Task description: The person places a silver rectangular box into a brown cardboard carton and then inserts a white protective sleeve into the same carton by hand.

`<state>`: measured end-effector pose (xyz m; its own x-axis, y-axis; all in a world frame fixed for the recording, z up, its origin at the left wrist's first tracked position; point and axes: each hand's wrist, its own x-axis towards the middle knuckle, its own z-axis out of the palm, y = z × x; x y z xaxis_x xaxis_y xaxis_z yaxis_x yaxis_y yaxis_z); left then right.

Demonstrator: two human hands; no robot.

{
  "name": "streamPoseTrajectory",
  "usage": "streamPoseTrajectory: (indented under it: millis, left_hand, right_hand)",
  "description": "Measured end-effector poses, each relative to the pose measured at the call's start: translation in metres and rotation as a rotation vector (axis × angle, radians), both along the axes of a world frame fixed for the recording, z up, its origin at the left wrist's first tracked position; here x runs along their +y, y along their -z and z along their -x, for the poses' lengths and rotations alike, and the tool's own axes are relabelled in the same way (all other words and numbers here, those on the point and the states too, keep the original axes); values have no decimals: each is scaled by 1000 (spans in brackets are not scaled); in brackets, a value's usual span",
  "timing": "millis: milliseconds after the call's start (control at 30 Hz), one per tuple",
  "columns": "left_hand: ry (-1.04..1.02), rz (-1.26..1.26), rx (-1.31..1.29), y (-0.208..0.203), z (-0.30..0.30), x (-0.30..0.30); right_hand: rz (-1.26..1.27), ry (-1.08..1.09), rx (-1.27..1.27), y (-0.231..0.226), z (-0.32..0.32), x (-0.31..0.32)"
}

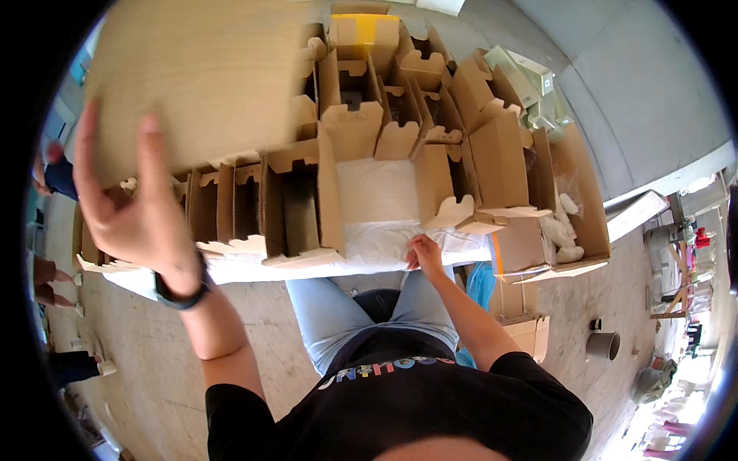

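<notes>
At the upper left, a large brown cardboard box (200, 77) is raised close to me, its surface blurred. My left hand (138, 207) holds it with fingers spread against its face; the far side is hidden. A dark band circles that wrist. My right hand (427, 255) rests at the near edge of the white-covered table (377, 238). Its fingers are loosely bent and apart, with nothing visible in them. Ahead of it lies a gap of white sheet between open cardboard boxes; one tall open box (296, 207) stands left of that gap.
Several open boxes with notched flaps (396, 115) crowd the table. At right, a larger carton (584, 223) contains white wrapped pieces. A blue plastic bag (480, 284) hangs below the table edge. A grey bucket (603, 346) stands on the floor. Other people's legs (58, 288) show at far left.
</notes>
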<state>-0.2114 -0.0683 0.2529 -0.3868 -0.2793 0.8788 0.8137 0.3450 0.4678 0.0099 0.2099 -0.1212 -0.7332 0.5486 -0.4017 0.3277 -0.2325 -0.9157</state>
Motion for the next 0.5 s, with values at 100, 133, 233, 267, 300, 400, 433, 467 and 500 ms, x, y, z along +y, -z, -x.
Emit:
streamPoseTrajectory:
  millis: [100, 133, 233, 267, 300, 400, 433, 467, 500]
  left_hand:
    - [199, 110, -52, 20, -66, 43]
    - [234, 231, -16, 25, -83, 48]
    - [187, 369, -12, 57, -122, 63]
    - [150, 430, -16, 72, -130, 66]
    - [131, 496, -58, 84, -138, 71]
    - [94, 633, -148, 127, -152, 92]
    - [80, 701, -173, 146, -155, 98]
    - [139, 763, -262, 171, -160, 101]
    - [171, 847, -322, 197, -164, 105]
  right_hand:
    - [16, -20, 51, 5, -9, 2]
    - [29, -23, 65, 5, -13, 0]
    - [85, -36, 63, -6, -32, -8]
    - [86, -38, 81, -5, -41, -11]
    - [82, -28, 96, -2, -54, -11]
    - [73, -4, 110, 0, -85, -11]
    - [76, -4, 110, -2, -91, -15]
    - [75, 0, 107, -2, -96, -18]
    - [68, 4, 105, -2, -99, -19]
